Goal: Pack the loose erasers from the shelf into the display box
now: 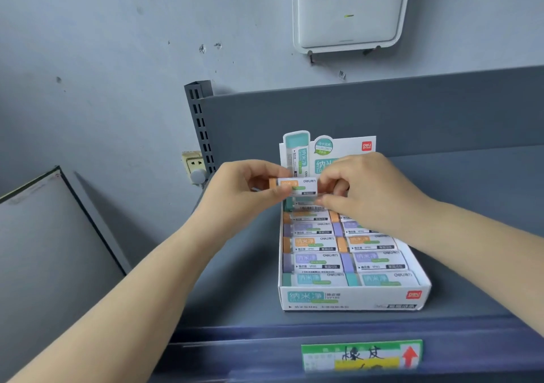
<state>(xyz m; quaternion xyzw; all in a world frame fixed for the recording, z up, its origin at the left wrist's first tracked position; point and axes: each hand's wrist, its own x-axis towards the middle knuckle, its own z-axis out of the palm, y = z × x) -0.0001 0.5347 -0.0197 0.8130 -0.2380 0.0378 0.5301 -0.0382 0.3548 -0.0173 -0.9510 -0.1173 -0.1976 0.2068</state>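
A white display box (350,298) stands on the grey shelf (471,194), its upright header card at the back. Two columns of sleeved erasers (318,260) in orange, purple and teal fill it from the front. Over the back of the box, my left hand (250,188) pinches the orange end of an orange eraser (297,186) in a white sleeve. My right hand (362,185) pinches its other end with curled fingers. A teal eraser (303,206) lies just below it, partly hidden by my right fingers.
The shelf has a grey back panel (382,112) and a slotted upright (201,126) at its left. A green and yellow price label (362,356) sits on the front edge. A white router (348,8) hangs on the wall above, a wall socket (194,163) at left.
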